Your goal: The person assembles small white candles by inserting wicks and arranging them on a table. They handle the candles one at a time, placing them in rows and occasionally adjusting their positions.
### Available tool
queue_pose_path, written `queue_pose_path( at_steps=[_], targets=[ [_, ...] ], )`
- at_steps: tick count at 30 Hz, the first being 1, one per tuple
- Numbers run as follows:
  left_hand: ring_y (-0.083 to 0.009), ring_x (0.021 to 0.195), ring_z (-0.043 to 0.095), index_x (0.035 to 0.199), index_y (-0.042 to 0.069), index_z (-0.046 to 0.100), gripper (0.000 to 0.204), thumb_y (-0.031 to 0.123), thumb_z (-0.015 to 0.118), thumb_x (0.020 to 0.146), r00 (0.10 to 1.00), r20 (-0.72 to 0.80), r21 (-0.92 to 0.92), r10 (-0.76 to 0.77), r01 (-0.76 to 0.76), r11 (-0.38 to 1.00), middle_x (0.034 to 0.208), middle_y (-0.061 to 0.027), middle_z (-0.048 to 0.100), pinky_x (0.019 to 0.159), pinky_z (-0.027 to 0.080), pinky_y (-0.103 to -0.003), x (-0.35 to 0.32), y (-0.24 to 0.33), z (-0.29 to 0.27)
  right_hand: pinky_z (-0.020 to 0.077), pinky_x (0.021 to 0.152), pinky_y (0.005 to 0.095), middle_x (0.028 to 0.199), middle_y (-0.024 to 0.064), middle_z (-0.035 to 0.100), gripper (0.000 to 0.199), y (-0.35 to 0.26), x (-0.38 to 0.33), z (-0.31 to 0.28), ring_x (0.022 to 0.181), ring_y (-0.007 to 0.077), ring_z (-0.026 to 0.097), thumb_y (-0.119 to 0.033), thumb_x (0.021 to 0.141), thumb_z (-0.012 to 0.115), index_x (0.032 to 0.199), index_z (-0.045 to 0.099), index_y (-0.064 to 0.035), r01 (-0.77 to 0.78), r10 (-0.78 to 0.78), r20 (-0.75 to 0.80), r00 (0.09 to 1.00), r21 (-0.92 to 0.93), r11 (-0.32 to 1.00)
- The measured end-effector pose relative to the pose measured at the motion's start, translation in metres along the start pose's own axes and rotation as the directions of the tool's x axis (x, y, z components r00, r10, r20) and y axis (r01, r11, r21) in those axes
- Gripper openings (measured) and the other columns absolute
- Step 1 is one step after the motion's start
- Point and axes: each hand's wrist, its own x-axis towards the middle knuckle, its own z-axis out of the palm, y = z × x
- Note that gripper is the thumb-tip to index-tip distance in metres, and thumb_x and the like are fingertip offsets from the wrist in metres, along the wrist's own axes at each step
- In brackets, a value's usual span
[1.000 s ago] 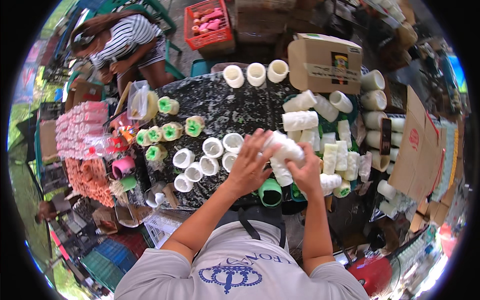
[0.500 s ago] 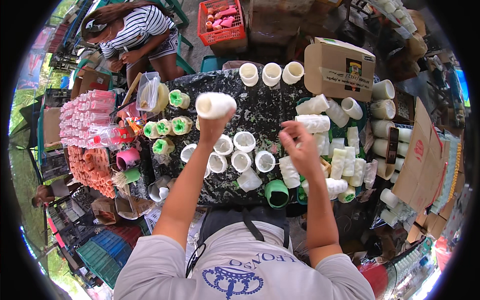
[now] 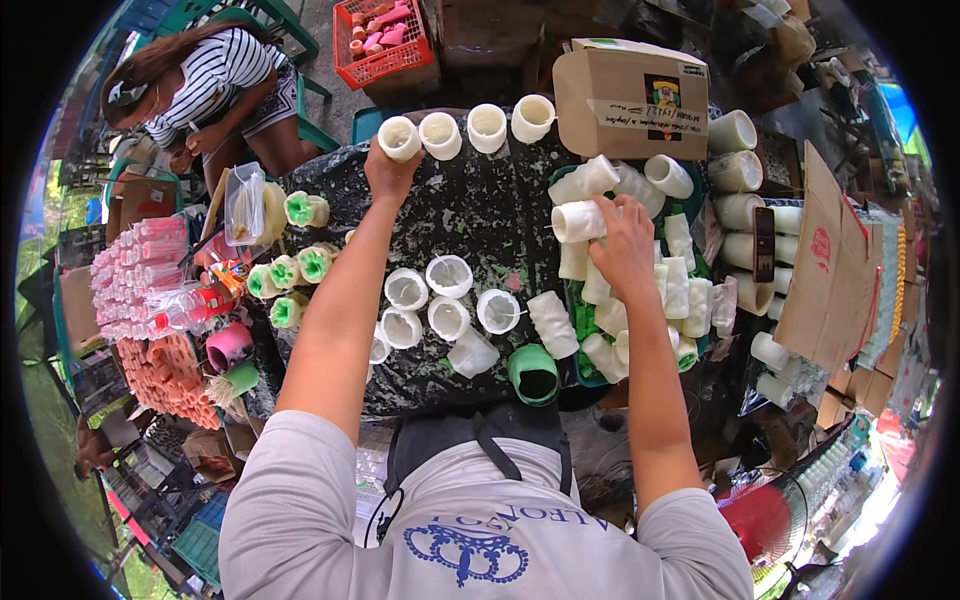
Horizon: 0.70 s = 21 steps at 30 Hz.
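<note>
Fingers of the left hand (image 3: 385, 172) wrap a white cylinder candle (image 3: 399, 138) at the table's (image 3: 470, 215) far edge, where it could topple off, while right-hand fingers (image 3: 622, 240) clasp another candle (image 3: 578, 221) atop a loose, slide-prone pile (image 3: 640, 300).

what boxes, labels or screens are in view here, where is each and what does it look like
Cardboard box: far edge of the table, brown, with a white label and a small dark picture sticker.
Flat cardboard sheet: at the right, brown with a red round mark.
Phone: right of the white cylinders, dark upright slab.
Crate: beyond the table, red plastic mesh.
</note>
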Motion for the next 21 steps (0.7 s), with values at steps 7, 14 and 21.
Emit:
queue_pose_path(
  at_steps=[7, 14, 21],
  targets=[
    [-0.0357, 0.111, 0.078, 0.123, 0.006, 0.073, 0.057, 0.024, 0.1, 0.076, 1.0, -0.012, 0.01, 0.004, -0.004, 1.0, 0.119, -0.0147, 0.08, 0.096, 0.06, -0.046, -0.007, -0.005, -0.011, 0.0479, 0.109, 0.0476, 0.124, 0.0074, 0.063, 0.05, -0.014, 0.012, -0.021, 0.124, 0.0327, 0.06, -0.014, 0.072, 0.087, 0.119, 0.07, -0.015, -0.071, 0.071, 0.002, 0.998, 0.017, 0.997],
    [-0.0417, 0.111, 0.071, 0.119, 0.006, 0.07, 0.062, 0.021, 0.102, 0.069, 0.996, 0.037, 0.011, 0.081, -0.082, 0.997, 0.115, -0.0166, 0.074, 0.096, 0.057, -0.05, -0.005, -0.001, -0.014, 0.0559, 0.099, 0.0491, 0.121, 0.0147, 0.074, 0.042, -0.005, -0.011, -0.008, 0.116, 0.0402, 0.068, -0.004, 0.08, 0.085, 0.119, 0.071, -0.0075, -0.069, 0.147, -0.288, 0.946, 0.264, 0.962],
    [-0.0432, 0.122, 0.062, 0.132, 0.004, 0.059, 0.078, 0.017, 0.101, 0.067, 0.996, 0.03, 0.043, 0.088, -0.089, 0.995, 0.123, -0.0192, 0.067, 0.106, 0.05, -0.052, -0.013, -0.002, -0.024, 0.0541, 0.105, 0.0392, 0.128, 0.0135, 0.069, 0.035, -0.029, -0.036, -0.005, 0.121, 0.0263, 0.069, 0.0, 0.1, 0.077, 0.132, 0.063, -0.0002, -0.052, 0.363, -0.253, 0.897, 0.754, 0.655]
  ],
)
